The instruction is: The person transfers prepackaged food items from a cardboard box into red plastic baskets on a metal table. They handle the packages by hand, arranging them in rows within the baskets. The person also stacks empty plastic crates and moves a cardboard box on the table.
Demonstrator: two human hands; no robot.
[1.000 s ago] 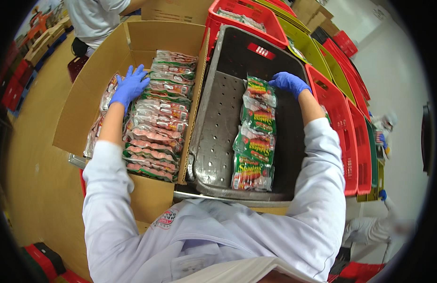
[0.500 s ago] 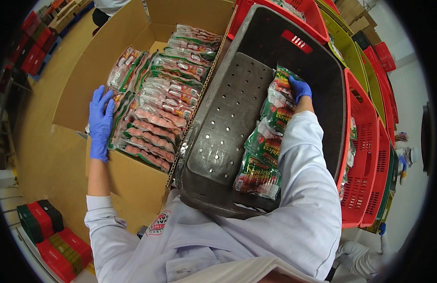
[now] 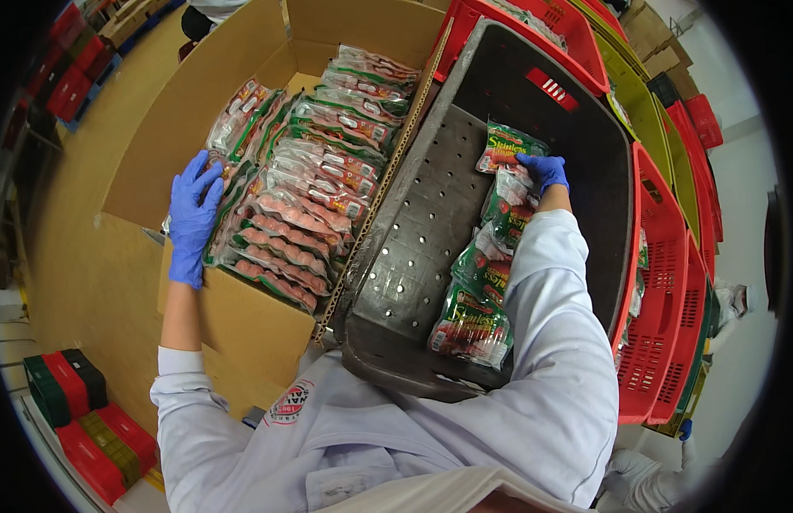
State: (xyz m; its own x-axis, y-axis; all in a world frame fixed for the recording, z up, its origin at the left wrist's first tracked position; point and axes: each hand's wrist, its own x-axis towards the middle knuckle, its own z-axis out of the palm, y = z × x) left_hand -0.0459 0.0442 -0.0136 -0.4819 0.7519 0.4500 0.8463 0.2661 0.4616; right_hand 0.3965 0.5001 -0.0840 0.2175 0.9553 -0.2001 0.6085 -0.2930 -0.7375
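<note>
Head view: left hand (image 3: pixel 192 212) outstretched, grip apart; right hand (image 3: pixel 547 173) curled at sausage pack (image 3: pixel 503 147), grip unclear.

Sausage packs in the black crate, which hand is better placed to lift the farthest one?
Probably the right hand: it is at that sausage pack in the black crate, while the left hand is at the cardboard box.

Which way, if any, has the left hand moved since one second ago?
Yes: judged against the cardboard box, the left hand has moved left and toward the person.
</note>
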